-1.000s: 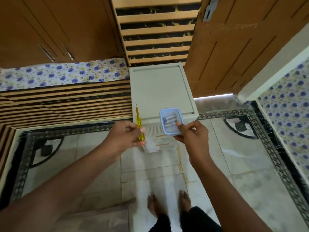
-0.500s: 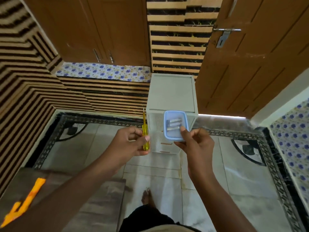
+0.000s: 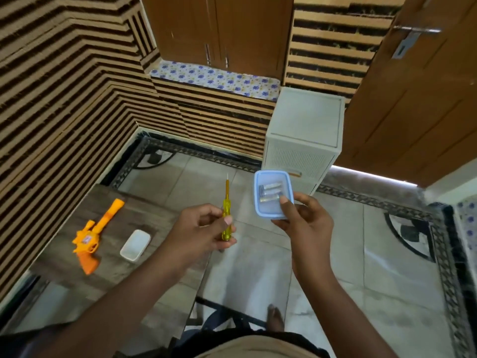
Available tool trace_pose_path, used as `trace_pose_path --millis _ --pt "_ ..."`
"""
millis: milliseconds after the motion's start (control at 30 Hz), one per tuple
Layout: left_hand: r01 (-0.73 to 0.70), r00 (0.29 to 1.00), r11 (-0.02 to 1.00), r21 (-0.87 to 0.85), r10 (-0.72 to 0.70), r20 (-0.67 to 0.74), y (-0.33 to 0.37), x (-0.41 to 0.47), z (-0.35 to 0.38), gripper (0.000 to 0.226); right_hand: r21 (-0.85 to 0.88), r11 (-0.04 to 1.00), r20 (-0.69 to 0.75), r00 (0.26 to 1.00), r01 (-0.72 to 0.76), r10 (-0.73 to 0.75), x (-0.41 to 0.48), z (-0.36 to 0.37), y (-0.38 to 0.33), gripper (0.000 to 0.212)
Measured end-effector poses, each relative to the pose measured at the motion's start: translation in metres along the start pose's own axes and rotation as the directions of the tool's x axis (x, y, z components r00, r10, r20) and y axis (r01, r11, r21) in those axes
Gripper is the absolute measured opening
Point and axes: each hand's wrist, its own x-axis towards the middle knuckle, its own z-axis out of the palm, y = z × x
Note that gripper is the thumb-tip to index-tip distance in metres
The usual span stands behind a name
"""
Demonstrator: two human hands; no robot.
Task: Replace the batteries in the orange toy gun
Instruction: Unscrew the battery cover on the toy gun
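the orange toy gun lies flat on the dark wooden table at the left, barrel pointing to the far side and grip toward the near edge, with no hand on it. just to its right on the same table sits a small white tray (it could as well be a lid), apart from the gun. the left hand is over the table's right edge, fingers curled round the handle of a yellow screwdriver, thumb pressed against it, the thin tip pointing away. right of that, the right hand holds a blue-rimmed clear container by its near end, thumb on top and fingers underneath. silver batteries lie side by side inside it. beyond the container a white plastic drawer unit stands on the tiled floor, beside a brown wooden door.
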Motion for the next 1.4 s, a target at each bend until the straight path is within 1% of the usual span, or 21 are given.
trace_pose_path --millis 100,233,333,433,500,567,633,700,833,900,1000,1100,1200,1300,1400 --pt "-0.012 1.000 0.999 0.048 0.011 0.028 -0.006 -0.021 -0.045 0.009 -0.004 1.000 0.039 0.999 -0.006 0.006 -0.031 0.016 0.003 0.018" --pt "-0.036 0.996 0.992 0.124 0.025 0.090 -0.011 -0.043 -0.096 0.007 -0.068 0.998 0.096 0.995 -0.014 0.021 -0.069 0.039 0.007 0.027" --pt "-0.038 0.993 0.992 0.123 0.024 0.116 -0.016 -0.051 -0.129 0.007 -0.038 0.998 0.098 0.994 -0.053 0.056 -0.095 0.058 0.011 0.029" --pt "-0.016 0.994 0.993 0.116 0.003 0.105 -0.020 -0.056 -0.158 0.011 -0.014 0.997 0.109 0.991 -0.080 0.081 -0.114 0.078 0.017 0.028" --pt "0.006 0.994 0.993 0.119 -0.019 0.106 -0.022 -0.059 -0.171 0.013 -0.018 0.995 0.120 0.988 -0.094 0.095 -0.122 0.090 0.020 0.033" --pt "0.017 0.994 0.992 0.128 -0.031 0.108 -0.023 -0.060 -0.180 0.012 -0.029 0.994 0.134 0.985 -0.105 0.108 -0.125 0.100 0.023 0.037" --pt "0.014 0.995 0.991 0.133 -0.027 0.098 -0.023 -0.058 -0.185 0.010 -0.042 0.994 0.152 0.983 -0.097 0.102 -0.126 0.107 0.025 0.036" --pt "0.000 0.997 0.989 0.148 -0.011 0.077 -0.022 -0.058 -0.188 0.008 -0.053 0.994 0.164 0.981 -0.094 0.101 -0.124 0.112 0.028 0.035" --pt "-0.014 1.000 0.990 0.142 0.012 0.015 -0.021 -0.062 -0.191 0.012 -0.085 0.989 0.172 0.976 -0.119 0.132 -0.118 0.121 0.034 0.038" --pt "-0.002 1.000 0.992 0.127 0.004 -0.015 -0.023 -0.062 -0.194 0.008 -0.080 0.988 0.189 0.971 -0.136 0.149 -0.117 0.126 0.039 0.033" --pt "0.009 0.998 0.996 0.090 -0.003 -0.062 -0.028 -0.064 -0.201 0.005 -0.029 0.980 0.237 0.951 -0.198 0.200 -0.120 0.136 0.044 0.022" --pt "0.005 0.996 0.998 0.069 0.001 -0.089 -0.029 -0.067 -0.208 0.004 -0.034 0.977 0.270 0.939 -0.209 0.210 -0.125 0.145 0.048 0.018" --pt "0.020 0.995 0.998 0.057 -0.014 -0.103 -0.031 -0.066 -0.214 0.006 -0.036 0.978 0.285 0.936 -0.205 0.207 -0.129 0.154 0.050 0.017" --pt "0.032 0.994 0.998 0.048 -0.026 -0.110 -0.032 -0.061 -0.221 0.013 -0.034 0.978 0.280 0.938 -0.204 0.205 -0.132 0.163 0.053 0.016" --pt "0.017 0.996 0.999 0.039 -0.013 -0.089 -0.034 -0.053 -0.230 0.012 -0.033 0.978 0.268 0.941 -0.207 0.208 -0.133 0.178 0.058 0.016"
